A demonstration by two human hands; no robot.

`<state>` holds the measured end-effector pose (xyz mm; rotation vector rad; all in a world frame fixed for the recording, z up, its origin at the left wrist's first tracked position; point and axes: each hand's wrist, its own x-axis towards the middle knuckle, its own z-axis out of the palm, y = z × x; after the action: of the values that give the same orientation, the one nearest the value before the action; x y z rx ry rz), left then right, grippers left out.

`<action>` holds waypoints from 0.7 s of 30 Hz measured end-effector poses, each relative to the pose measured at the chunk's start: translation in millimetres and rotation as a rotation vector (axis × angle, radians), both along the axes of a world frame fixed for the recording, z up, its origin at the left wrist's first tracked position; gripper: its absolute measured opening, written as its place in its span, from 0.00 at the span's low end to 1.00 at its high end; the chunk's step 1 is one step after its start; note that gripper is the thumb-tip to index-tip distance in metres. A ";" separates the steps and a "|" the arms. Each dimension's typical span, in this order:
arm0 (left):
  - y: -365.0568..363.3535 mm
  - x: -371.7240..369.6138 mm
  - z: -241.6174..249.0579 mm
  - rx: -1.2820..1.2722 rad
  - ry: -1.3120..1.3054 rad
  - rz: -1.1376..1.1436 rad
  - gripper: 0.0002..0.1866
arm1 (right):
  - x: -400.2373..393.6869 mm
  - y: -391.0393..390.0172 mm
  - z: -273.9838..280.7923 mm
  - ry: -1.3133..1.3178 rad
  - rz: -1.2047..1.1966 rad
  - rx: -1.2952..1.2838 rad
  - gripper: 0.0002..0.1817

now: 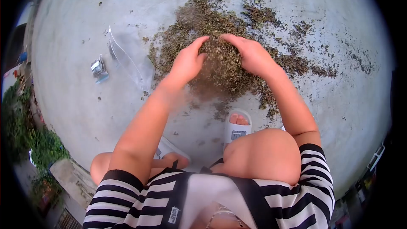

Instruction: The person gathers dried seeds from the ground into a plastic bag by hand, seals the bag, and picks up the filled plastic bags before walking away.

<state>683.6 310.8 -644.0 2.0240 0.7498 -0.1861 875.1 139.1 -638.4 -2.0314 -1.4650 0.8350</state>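
My left hand (188, 60) and my right hand (253, 56) are cupped on either side of a mound of dried, crumbled plant bits (222, 57), brown and greenish. The fingertips of both hands come near each other at the far side of the mound, and some fingers are hidden in or behind it. Loose bits below the hands look blurred. More of the same dried pieces (203, 17) lie spread on the concrete floor beyond and to the right.
A clear plastic zip bag (133, 59) lies left of the mound, and a small shiny packet (99, 68) sits farther left. My white slide sandal (238, 133) is close below the heap. Green plants (46, 146) stand at the left edge.
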 end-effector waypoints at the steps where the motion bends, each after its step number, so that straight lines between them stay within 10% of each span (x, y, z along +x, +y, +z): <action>1: 11.4 -4.4 -9.0 0.077 0.002 -0.023 0.41 | 9.8 4.3 -3.4 -0.014 0.019 0.031 0.47; 3: 23.4 -1.3 -15.5 0.228 0.274 -0.099 0.65 | 23.5 13.7 -10.2 -0.189 0.039 -0.141 0.69; 7: 8.9 5.4 -56.9 0.201 0.252 -0.111 0.78 | 3.9 36.1 -41.8 -0.332 0.067 -0.372 0.75; 11: -10.7 10.6 -54.9 0.113 -0.054 -0.005 0.48 | -33.3 23.4 -61.2 -0.250 -0.083 0.144 0.38; 16: -13.4 -6.6 2.0 -0.232 -0.180 0.164 0.31 | -4.9 -14.7 -17.6 0.003 -0.142 0.264 0.41; 19: -0.7 -36.2 -45.8 -0.039 -0.180 0.070 0.36 | 15.9 -25.4 9.0 0.211 -0.094 -0.020 0.51; 21: 2.3 -41.8 -50.8 0.097 -0.055 0.023 0.42 | 12.3 -31.2 -1.7 -0.127 -0.113 -0.206 0.60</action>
<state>641.7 313.1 -694.8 2.1025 0.7600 -0.0820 887.4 108.0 -640.1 -2.3351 -1.3625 0.8539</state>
